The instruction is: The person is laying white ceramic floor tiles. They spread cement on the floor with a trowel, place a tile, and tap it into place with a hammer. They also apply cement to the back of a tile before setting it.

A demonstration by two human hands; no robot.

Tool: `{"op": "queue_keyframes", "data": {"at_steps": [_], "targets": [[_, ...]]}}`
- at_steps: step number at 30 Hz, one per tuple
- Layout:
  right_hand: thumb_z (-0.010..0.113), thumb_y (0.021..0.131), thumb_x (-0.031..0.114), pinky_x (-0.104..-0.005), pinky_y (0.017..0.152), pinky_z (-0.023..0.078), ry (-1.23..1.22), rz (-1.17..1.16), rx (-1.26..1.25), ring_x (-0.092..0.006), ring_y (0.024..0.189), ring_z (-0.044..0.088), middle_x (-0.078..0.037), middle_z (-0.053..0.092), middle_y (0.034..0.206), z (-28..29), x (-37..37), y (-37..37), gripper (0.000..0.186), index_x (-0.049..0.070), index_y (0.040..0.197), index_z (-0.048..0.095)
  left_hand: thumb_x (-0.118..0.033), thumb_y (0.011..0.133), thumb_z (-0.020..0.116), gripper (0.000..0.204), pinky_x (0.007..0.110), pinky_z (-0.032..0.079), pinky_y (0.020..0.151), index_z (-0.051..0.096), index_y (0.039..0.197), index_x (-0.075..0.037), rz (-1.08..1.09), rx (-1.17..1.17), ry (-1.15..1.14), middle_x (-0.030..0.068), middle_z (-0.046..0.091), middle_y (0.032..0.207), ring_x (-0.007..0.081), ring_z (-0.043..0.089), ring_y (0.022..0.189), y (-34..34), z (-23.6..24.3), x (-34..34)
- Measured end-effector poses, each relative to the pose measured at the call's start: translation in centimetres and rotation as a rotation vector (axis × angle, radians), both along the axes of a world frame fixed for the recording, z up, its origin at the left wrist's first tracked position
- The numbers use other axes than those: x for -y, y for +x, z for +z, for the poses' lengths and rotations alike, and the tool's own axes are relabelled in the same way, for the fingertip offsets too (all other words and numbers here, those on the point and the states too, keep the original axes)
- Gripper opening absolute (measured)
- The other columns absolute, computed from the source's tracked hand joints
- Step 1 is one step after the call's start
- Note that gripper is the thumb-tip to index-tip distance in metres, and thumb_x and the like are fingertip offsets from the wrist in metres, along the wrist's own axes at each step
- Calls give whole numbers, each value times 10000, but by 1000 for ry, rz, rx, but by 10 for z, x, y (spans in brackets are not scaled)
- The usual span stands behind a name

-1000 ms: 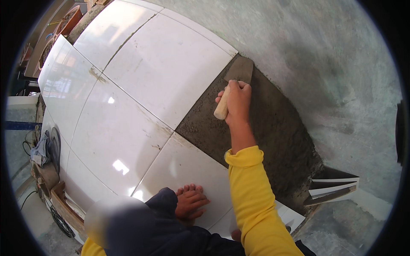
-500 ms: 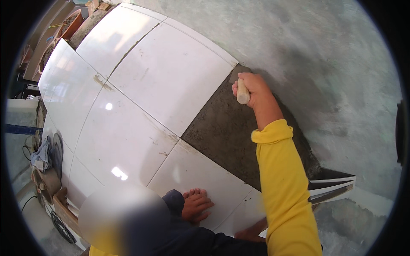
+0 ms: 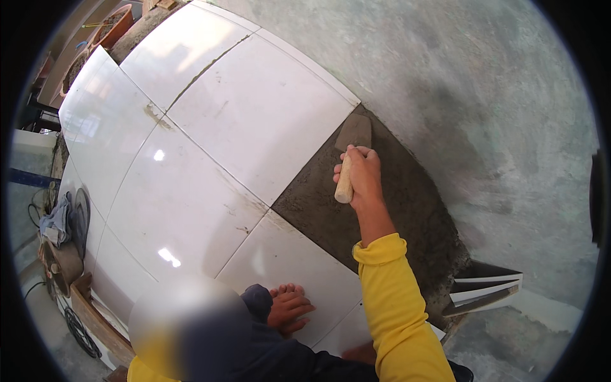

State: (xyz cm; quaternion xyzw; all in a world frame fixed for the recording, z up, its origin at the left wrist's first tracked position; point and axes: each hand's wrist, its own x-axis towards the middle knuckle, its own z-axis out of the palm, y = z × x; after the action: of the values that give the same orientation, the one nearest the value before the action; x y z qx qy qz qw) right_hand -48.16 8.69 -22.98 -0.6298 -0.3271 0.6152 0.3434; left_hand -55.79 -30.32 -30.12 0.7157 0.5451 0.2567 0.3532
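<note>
My right hand [image 3: 363, 175] is closed round the wooden handle [image 3: 344, 181] of a trowel, its metal blade [image 3: 354, 131] on dark wet mortar [image 3: 414, 216] that fills a triangular-looking patch between white floor tiles [image 3: 286, 89] and the wall. My left hand [image 3: 291, 312] lies low at the middle with fingers apart, over my bare toes [image 3: 281, 288] on a tile, beside my dark-clothed knee. A stack of white tile pieces [image 3: 484, 290] lies at the mortar's lower right end.
A grey plastered wall [image 3: 496, 127] runs along the right. Along the left edge are planters [image 3: 113, 28], a blue bar [image 3: 35, 177], a crumpled cloth [image 3: 56, 218], a grey bucket-like container [image 3: 63, 258], a wooden board [image 3: 102, 325] and coiled black cable [image 3: 79, 331].
My right hand with the trowel moved up and right toward the wall, then came back down and left, uncovering more of the blade. My left hand has stayed in about the same place.
</note>
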Motion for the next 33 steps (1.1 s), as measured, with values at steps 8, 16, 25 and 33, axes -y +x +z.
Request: {"op": "queue_keyframes", "data": {"at_steps": [8,16,25,33], "targets": [[622,1091,195,-346,520,582,7,21,-3,-192,659,659,-124,621,1047,-5,-9,1,277,17,1245,477,-271,789,812,433,384,381,1183,762,1208,-170,41,141,54,17,707,1192,227,650,1192,-2,6,-7],[622,1098,227,-365,494,563,-110,96,-17,-203,637,670,-177,607,1095,4,93,-16,421,11,1370,384,-268,797,782,435,448,335,1227,757,1207,-124,-13,210,-20,71,701,1225,300,634,1238,-2,2,-5],[642,1081,139,-292,535,554,-163,353,84,-151,682,671,-140,623,1113,28,226,37,431,4,1422,416,-190,856,809,425,563,377,1217,733,1269,-119,76,256,109,126,669,1319,386,594,1328,4,-25,2],[662,1051,163,-421,749,596,380,817,582,-277,868,744,-229,696,1158,13,191,85,384,-24,1368,551,-193,970,741,430,534,430,1170,661,1384,-108,657,-172,158,171,581,1490,389,524,1430,-87,-18,-90]]}}
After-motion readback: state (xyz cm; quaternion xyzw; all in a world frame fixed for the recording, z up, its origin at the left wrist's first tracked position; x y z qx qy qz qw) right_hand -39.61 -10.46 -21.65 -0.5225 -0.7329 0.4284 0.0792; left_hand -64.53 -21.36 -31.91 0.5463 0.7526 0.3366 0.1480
